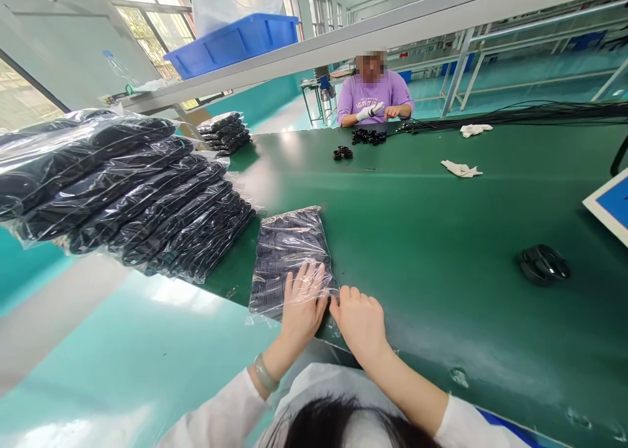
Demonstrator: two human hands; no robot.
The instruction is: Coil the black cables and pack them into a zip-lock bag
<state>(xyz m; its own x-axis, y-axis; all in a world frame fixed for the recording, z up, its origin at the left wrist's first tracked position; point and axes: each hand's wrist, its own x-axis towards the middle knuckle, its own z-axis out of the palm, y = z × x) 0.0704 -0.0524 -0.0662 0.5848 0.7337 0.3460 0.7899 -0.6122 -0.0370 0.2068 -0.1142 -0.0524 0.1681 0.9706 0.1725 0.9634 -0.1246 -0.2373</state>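
Note:
A clear plastic bag (289, 245) packed with rows of dark, ring-like parts lies flat near the front edge of the green table. My left hand (303, 301) rests on its lower right part, palm down with the fingers stretched out. Close beside it, my right hand (360, 320) is closed at the bag's lower right corner, its thumb and curled fingers pinching the plastic edge. What lies under its fingers is partly hidden.
A tall stack of similar filled bags (147, 193) leans at the left, with a smaller stack (223, 133) behind. Black rings (543, 265) lie at the right. Across the green table (417, 232) sits a co-worker (377, 95) near small black parts (367, 137). A shelf holds a blue bin (235, 46).

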